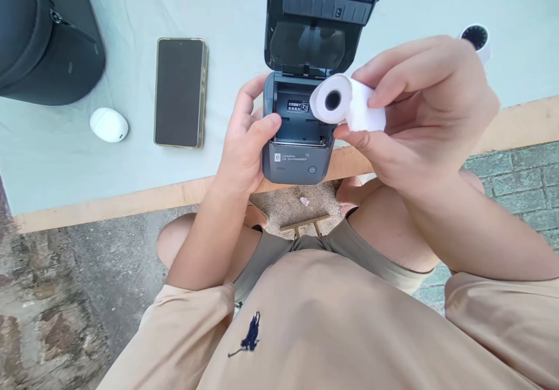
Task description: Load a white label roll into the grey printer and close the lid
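Observation:
A small dark grey printer (295,160) stands at the table's near edge with its lid (312,23) swung up and its paper bay bare. My left hand (247,139) grips the printer's left side, thumb on its front rim. My right hand (419,105) holds a white paper roll (347,103) just above and to the right of the open bay, its hollow core facing me.
On the pale cloth of the table (131,163) lie a phone (180,92) face up, a white oval case (109,124) and a black bag (43,35) at far left. A small round white and black object (477,38) sits at far right. My knees are below the table edge.

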{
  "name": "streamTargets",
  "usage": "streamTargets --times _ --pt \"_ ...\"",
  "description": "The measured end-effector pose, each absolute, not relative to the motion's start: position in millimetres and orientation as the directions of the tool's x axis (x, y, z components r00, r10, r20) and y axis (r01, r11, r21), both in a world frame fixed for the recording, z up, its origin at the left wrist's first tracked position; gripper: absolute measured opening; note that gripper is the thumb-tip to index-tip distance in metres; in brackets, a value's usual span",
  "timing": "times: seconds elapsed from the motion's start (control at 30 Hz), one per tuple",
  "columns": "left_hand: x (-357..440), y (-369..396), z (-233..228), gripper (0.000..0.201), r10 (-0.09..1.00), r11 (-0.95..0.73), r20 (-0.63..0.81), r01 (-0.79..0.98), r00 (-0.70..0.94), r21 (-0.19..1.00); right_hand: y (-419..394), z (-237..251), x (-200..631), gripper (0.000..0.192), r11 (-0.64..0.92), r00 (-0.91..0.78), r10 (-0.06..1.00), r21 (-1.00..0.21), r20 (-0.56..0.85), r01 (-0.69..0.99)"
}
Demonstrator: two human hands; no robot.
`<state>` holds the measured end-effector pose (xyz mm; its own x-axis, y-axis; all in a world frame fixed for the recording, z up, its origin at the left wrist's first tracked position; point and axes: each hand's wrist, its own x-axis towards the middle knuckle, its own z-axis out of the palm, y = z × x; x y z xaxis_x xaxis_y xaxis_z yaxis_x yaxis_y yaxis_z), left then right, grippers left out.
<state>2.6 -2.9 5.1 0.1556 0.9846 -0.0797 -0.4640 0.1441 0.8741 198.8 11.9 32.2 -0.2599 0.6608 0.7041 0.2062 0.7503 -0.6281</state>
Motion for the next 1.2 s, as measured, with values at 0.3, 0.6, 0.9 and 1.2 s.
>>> streamTargets --times 0.3,0.6,0.9,1.2 --pt "2 -2 1 0.035 0.979 0.151 -0.057 -0.512 0.195 0.845 10 27 181 0.016 0.776 -0.326 0.524 -0.282 0.787 0.565" --pt "5 -4 2 0.032 0.979 0.157 -0.06 -0.529 0.196 0.834 16 25 171 0.014 0.762 -0.326 0.478 -0.2 0.815 0.616" --pt "5 -4 4 0.035 0.976 0.183 -0.099 -0.497 0.191 0.848 20 28 183 0.012 0.745 -0.43 0.571 -0.223 0.699 0.628" --pt "6 -4 12 0.026 0.979 0.162 -0.078 -0.482 0.19 0.861 12 30 178 0.04 0.545 -0.329 0.733 -0.225 0.595 0.807"
